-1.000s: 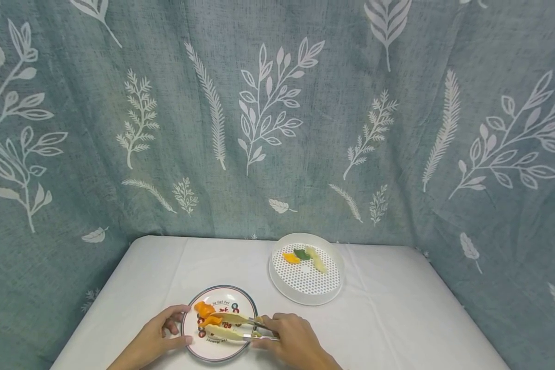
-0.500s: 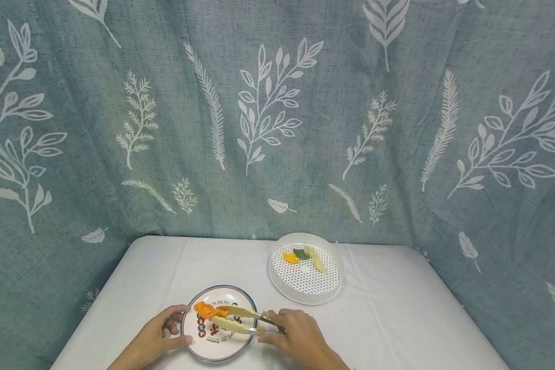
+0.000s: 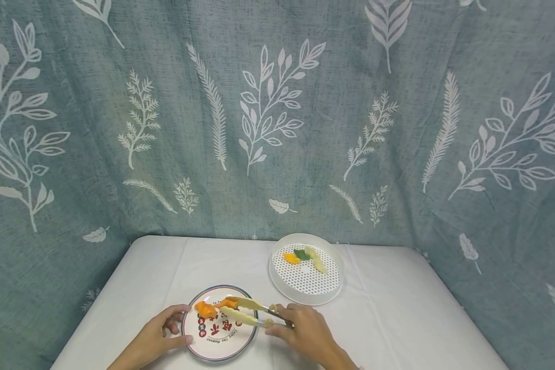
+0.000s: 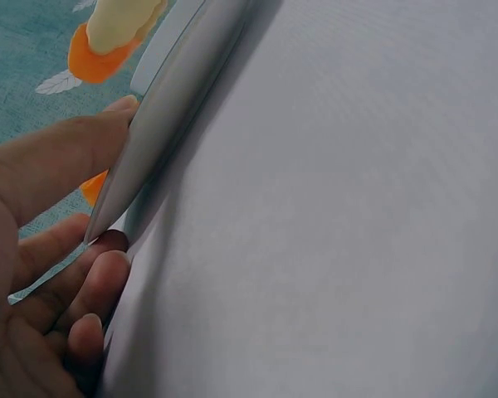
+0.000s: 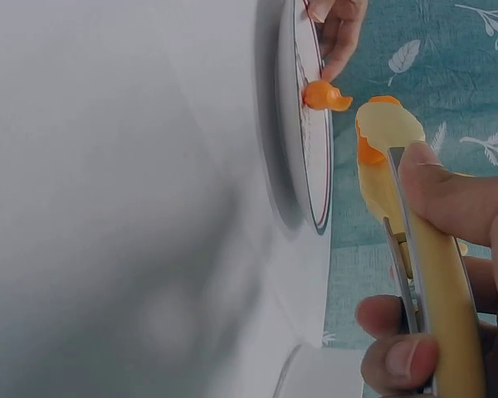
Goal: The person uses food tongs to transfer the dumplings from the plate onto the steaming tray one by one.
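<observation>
At the left rim of a white plate with printed lettering, my left hand pinches the edge, thumb on top and fingertips below, seen in the left wrist view. My right hand grips yellow-tipped metal tongs over the plate's right side. Between the tong tips is an orange piece, perhaps bell pepper, held above the plate in the right wrist view. Another orange piece lies on the plate's left part, near my left fingers.
A white round tray with a perforated base stands farther back, right of the plate. It holds a yellow-orange piece, a dark green piece and a pale piece. A leaf-patterned curtain hangs behind the white table.
My right hand and the tongs have moved right and slightly away from me, drawing one orange piece apart from the other. My left hand stays at the plate rim.
</observation>
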### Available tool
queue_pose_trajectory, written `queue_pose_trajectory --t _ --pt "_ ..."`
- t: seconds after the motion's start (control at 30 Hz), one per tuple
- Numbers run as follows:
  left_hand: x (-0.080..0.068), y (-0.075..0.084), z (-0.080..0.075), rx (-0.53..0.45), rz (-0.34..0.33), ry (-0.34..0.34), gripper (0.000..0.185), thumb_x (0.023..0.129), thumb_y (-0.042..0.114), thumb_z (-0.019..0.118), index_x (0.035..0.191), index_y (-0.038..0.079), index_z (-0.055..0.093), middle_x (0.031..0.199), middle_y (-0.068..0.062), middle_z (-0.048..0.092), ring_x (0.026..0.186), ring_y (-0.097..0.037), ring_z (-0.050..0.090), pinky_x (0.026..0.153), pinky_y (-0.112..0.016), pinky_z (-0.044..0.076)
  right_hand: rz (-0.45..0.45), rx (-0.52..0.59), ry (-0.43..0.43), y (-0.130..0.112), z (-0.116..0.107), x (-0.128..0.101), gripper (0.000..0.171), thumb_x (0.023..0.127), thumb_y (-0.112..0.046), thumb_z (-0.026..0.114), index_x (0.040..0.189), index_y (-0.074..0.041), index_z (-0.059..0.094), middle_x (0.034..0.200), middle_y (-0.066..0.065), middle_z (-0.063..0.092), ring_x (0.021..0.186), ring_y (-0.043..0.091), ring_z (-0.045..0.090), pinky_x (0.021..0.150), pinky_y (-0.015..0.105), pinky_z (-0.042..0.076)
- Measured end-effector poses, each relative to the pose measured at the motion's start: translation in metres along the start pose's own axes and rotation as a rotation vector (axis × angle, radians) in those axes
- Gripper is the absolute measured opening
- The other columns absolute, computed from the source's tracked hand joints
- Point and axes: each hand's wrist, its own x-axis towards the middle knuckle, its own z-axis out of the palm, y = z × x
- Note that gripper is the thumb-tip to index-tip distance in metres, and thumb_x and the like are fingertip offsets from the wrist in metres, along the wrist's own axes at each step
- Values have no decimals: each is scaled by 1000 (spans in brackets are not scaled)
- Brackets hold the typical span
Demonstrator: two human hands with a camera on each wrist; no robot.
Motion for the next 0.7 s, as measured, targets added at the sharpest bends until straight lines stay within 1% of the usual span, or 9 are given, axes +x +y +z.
queue_pose_trajectory --t 0.17,0.27,0.5,0.63,0.7 --pt "0 2 0 9 -2 2 83 66 38 97 136 10 62 102 3 62 82 -15 51 71 -28 43 -4 0 32 4 -3 -1 61 83 -57 77 123 -11 76 62 -15 42 56 1 32 50 22 32" --pt "0 2 0 -6 -3 -5 82 66 36 97 136 9 62 103 2 62 83 -15 51 71 -28 43 -11 -4 55 7 -6 -2 61 83 -56 78 122 -10 76 62 -15 42 56 1 32 50 22 31" --pt "-1 1 -1 -19 -5 -15 81 67 35 96 135 9 62 102 2 61 83 -16 50 71 -28 43 -13 -8 103 15 -12 -5 60 82 -58 78 121 -11 77 63 -16 43 58 -1 35 51 21 33" --pt "-1 2 -1 -22 -5 -12 81 67 33 97 135 8 62 102 2 61 83 -16 50 72 -28 43 -4 -3 129 21 -15 -6 57 81 -54 80 120 -12 78 62 -14 44 57 -1 35 49 22 34" --pt "-1 2 0 -22 1 -9 81 67 33 97 136 8 62 102 2 61 83 -16 51 72 -28 43 1 -5 142 24 -17 -7 56 81 -52 81 120 -12 78 63 -16 45 57 -1 35 49 22 34"
